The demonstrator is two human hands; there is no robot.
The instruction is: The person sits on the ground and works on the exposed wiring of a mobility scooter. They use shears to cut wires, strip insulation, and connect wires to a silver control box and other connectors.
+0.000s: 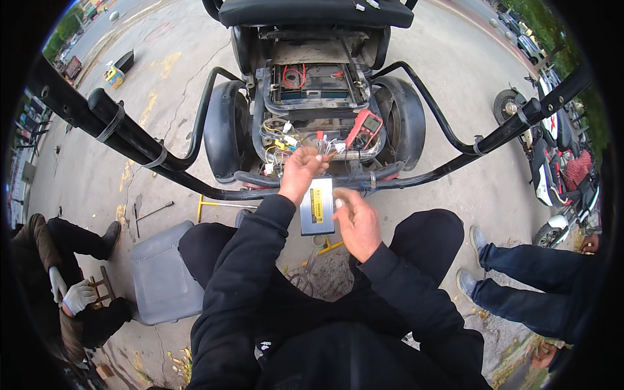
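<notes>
Head view: you have a silver box (317,209) with a yellow label in front of you, upright between your two hands; what it rests on is hidden. Your left hand (304,172) is just beyond the box's upper edge, its fingertips drawn together among thin wires; you cannot tell whether they pinch one. Your right hand (357,222) is just beside the box's right edge, half curled and slightly blurred, with its thumb and fingers apart. Beyond the box and to its left, you see a tangled wire bundle (278,142) with pale connectors; beyond it and to its right leans a red multimeter (364,129). Farther beyond the box, a loop of red wire (294,76) lies in the vehicle's open frame (261,107). Well left of the box, you have a grey panel (167,273) on the pavement, near a seated person's gloved hand (79,297).
</notes>
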